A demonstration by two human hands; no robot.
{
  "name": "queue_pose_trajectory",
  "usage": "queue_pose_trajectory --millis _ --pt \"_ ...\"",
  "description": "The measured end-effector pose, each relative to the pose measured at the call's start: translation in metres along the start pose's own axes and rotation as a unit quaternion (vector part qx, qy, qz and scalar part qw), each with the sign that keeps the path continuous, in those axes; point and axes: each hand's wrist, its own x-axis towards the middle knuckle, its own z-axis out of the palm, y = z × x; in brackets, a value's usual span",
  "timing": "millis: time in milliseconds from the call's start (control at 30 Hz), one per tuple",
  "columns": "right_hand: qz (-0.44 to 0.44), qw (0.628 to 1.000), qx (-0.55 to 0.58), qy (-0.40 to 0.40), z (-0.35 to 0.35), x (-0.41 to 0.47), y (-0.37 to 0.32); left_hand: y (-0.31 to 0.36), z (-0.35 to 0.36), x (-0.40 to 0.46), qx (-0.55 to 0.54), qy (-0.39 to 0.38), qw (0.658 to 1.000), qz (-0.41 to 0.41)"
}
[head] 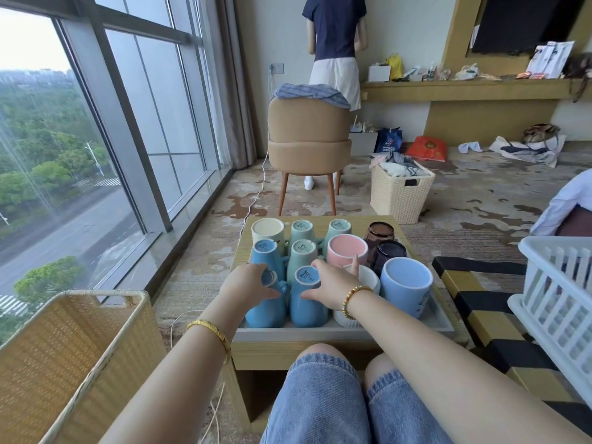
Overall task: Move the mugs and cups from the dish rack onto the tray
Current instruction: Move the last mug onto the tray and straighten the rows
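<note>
A grey tray [339, 331] on a low wooden table holds several upturned mugs and cups. My left hand [248, 285] grips the near-left blue mug [266, 307] around its upturned base. My right hand [333, 285] rests on the blue mug [309, 302] beside it, thumb on its side and fingers spread toward a white cup [368, 278]. Behind stand a pink cup [347, 248], green mugs [301, 254], a cream mug [268, 230], dark glasses [381, 233] and a large light-blue cup [406, 282]. The white dish rack [557, 299] sits at the right; no mug shows in it.
A woven basket [73, 350] stands at my left by the window. A black and yellow checkered surface [480, 312] lies under the rack. Beyond the table are a tan chair [307, 139], a wicker hamper [400, 190] and a standing person [336, 43]. My knees sit under the table's front edge.
</note>
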Motion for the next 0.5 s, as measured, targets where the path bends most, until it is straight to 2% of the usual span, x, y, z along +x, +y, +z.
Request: queue_pose_trajectory --millis 333,500 --pt "-0.005 0.999 -0.015 0.035 0.011 0.000 0.002 -0.002 0.006 0.001 -0.008 -0.023 1.000 -0.013" --pt "-0.003 0.999 -0.022 0.041 0.011 -0.004 -0.001 -0.007 0.014 -0.003 -0.065 -0.030 0.997 -0.039"
